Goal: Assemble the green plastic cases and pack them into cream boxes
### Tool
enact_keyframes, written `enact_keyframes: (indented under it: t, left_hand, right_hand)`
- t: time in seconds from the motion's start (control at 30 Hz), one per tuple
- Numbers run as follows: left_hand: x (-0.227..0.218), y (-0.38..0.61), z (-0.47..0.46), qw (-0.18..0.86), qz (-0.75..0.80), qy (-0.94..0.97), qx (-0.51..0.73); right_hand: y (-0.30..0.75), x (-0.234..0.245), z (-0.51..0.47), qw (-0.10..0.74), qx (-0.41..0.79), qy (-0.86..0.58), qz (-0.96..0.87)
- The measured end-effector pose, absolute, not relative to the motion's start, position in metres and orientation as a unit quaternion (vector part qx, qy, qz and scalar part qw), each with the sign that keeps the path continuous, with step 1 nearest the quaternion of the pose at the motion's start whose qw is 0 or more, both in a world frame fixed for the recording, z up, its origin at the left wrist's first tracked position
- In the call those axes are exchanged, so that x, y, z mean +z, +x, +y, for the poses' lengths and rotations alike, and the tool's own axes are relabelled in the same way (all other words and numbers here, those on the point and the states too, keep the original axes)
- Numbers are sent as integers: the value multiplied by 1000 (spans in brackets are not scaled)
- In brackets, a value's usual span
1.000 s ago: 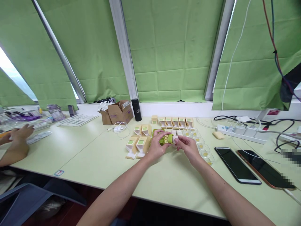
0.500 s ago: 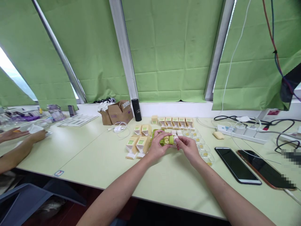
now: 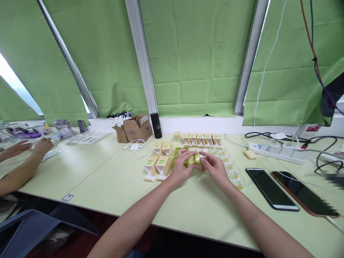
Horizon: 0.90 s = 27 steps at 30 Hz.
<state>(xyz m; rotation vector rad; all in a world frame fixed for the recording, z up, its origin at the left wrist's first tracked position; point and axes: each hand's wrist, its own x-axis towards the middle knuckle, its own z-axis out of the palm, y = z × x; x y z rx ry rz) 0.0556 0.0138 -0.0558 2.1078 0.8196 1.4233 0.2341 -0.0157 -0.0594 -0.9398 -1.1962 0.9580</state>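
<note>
Moved slightly farther back since half a second ago, a co-worker's bare hands [image 3: 43,146] are at far left. Green-labelled cream cardboard boxes [image 3: 154,160] stand beside the person's left hand [image 3: 181,166], whose thumb and fingers grip a small, rounded, glossy green object [image 3: 198,159] over the pale green tabletop [image 3: 107,179]. Pinching its right end is the right hand [image 3: 214,166], near clear plastic cups [image 3: 234,176] with yellow centres.

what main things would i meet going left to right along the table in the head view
Purple-tinted clear plastic container, open brown cardboard box, black cylindrical bottle, left hand, small glossy green rounded piece, right hand, black phone with white ends, dark phone with orange edges.
</note>
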Motion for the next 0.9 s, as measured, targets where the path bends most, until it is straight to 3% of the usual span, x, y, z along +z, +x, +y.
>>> enact_keyframes:
  t: [0.33, 0.43, 0.73, 0.9]
  left_hand:
    - [-58, 63, 1, -36, 330, 809, 485]
    - [-58, 65, -1, -75, 327, 804, 491]
    - [-60, 67, -5, -23, 328, 814, 478]
    - [-60, 65, -2, 122, 344, 781, 506]
  right_hand:
    - [230, -62, -14, 663, 409, -387, -494]
    - [228, -65, -13, 672, 410, -374, -491]
    - [226, -63, -18, 667, 405, -361, -511]
    - [228, -66, -21, 648, 351, -364, -570]
